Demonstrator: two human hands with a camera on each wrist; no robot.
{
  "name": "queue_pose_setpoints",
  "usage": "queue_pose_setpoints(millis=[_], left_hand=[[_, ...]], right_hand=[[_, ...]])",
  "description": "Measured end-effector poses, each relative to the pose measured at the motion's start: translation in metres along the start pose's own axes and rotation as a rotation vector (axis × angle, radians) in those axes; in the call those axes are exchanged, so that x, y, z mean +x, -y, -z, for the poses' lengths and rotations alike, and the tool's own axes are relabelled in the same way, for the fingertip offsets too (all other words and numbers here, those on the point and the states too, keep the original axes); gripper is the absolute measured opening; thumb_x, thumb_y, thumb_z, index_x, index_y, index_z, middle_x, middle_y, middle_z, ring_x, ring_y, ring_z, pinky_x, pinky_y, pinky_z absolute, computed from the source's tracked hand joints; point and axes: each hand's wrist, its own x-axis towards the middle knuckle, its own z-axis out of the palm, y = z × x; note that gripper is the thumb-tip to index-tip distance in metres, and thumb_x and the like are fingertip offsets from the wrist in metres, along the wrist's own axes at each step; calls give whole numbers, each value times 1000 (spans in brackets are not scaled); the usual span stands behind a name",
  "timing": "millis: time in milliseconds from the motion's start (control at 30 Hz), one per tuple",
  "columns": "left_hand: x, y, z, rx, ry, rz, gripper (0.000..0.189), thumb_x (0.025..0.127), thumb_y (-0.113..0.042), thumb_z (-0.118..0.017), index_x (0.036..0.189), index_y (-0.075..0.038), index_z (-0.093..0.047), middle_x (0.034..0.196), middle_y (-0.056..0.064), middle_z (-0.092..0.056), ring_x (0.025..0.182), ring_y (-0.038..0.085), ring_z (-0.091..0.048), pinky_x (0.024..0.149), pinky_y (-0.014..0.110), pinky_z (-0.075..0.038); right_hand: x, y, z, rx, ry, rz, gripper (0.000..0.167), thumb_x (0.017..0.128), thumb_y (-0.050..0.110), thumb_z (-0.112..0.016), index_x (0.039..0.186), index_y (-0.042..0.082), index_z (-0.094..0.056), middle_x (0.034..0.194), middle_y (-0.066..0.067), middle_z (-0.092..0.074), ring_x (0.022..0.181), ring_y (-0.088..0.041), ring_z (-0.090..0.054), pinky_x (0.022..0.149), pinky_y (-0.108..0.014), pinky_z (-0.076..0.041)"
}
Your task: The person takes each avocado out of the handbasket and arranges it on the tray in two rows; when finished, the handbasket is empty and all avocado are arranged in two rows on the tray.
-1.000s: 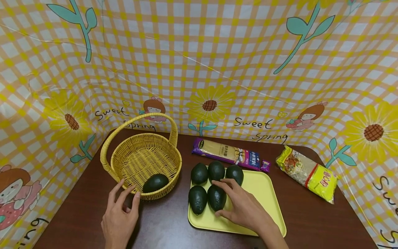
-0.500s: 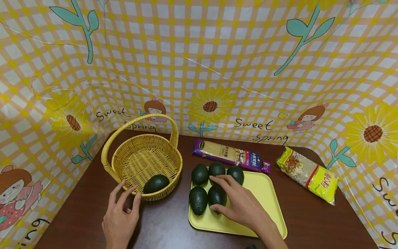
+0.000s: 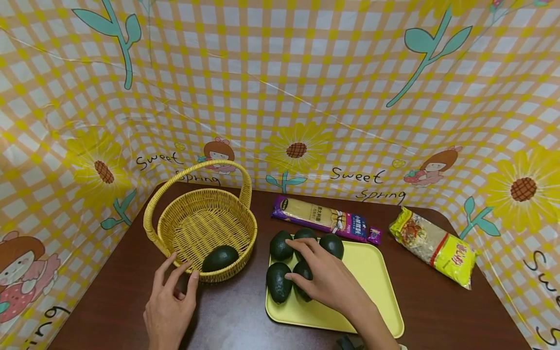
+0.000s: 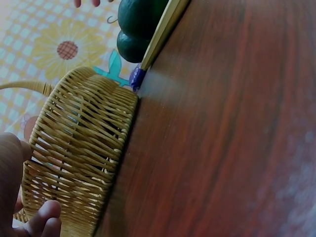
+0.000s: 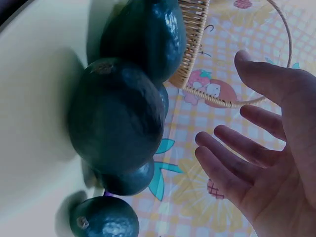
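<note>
My left hand (image 3: 169,305) grips the near rim of a yellow wicker basket (image 3: 175,214) with a tall handle; the left wrist view shows the thumb at the rim of the basket (image 4: 81,133). One dark green avocado (image 3: 220,258) lies inside it. Over a pale yellow tray (image 3: 369,277) hovers my right hand (image 3: 330,279), fingers spread and holding nothing. Several avocados sit on the tray's left half, among them a front-left avocado (image 3: 278,283) and one partly under the hand. In the right wrist view, the right hand (image 5: 266,163) is apart from the nearest avocado (image 5: 116,118).
Behind the tray lies a purple pasta packet (image 3: 323,218). A yellow-ended noodle bag (image 3: 433,247) is at the right. Checked floral cloth (image 3: 280,97) encloses the brown table (image 3: 236,316) at the back and sides. A small dark object (image 3: 347,342) shows at the front edge.
My right hand has shifted left over the tray, from the right side of the front avocado to above it. The left hand stays at the basket rim.
</note>
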Motion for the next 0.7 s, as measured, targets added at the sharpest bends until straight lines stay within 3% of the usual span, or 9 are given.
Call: queue_pose_setpoints(millis=[333, 700], left_hand=[[0, 0, 1, -3, 9, 5, 27, 100, -33, -81, 124, -23, -82, 153, 3, -61, 52, -1, -51, 45, 28, -37], [0, 0, 1, -6, 0, -7, 26, 99, -31, -82, 123, -21, -82, 152, 2, -61, 52, -1, -50, 45, 27, -37]], right_hand=[[8, 10, -4, 33, 16, -3, 66, 96, 35, -86, 154, 18, -58, 144, -8, -62, 108, -25, -74, 80, -42, -61], [18, 24, -8, 97, 46, 24, 62, 100, 37, -80, 155, 17, -57, 143, -7, -62, 98, -24, -75, 72, -32, -57]])
